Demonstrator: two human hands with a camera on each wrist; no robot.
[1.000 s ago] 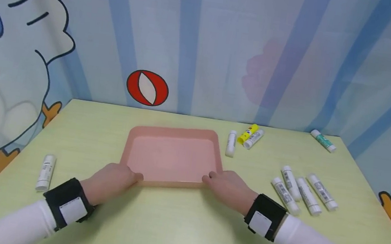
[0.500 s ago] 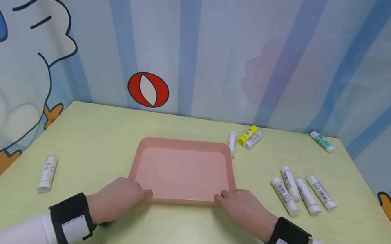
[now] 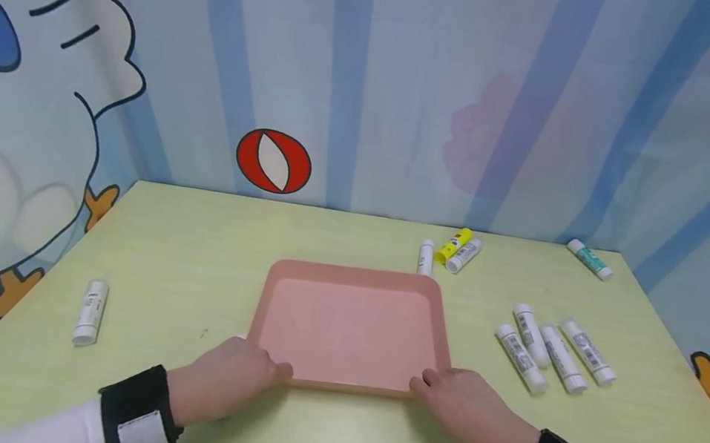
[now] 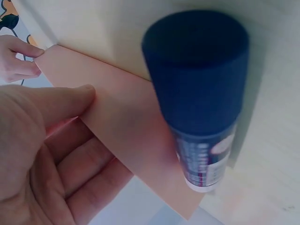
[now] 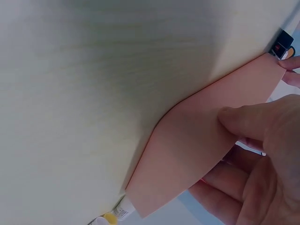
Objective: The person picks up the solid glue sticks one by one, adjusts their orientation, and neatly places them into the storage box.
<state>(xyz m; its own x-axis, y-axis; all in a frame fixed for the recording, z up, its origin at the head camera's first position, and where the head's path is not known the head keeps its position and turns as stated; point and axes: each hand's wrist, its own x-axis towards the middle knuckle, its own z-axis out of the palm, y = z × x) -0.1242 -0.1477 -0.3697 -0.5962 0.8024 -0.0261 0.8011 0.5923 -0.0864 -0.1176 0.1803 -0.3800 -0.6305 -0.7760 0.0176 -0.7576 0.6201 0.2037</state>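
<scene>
A shallow pink tray [image 3: 351, 326] lies near the middle of the table. At its near left corner my left hand [image 3: 230, 377] grips the rim, thumb against the outer wall in the left wrist view. My right hand [image 3: 471, 413] pinches the near right corner likewise, its thumb on the outer wall [image 5: 187, 136] in the right wrist view. Beside the tray, a glue stick with a dark blue cap [image 4: 197, 84] stands out large in the left wrist view; my left hand and wrist mostly hide it in the head view.
On the left lies a white glue stick [image 3: 90, 312]. Several white ones, including this glue stick [image 3: 521, 359], lie at right. Behind the tray are a white stick [image 3: 426, 257], a yellow one [image 3: 454, 246] and another white one. A green-labelled stick [image 3: 589, 259] sits far right.
Both hands have drawn the tray toward me and to the right, keeping hold of its near corners. Its far edge now overlaps the white glue stick behind it in the head view.
</scene>
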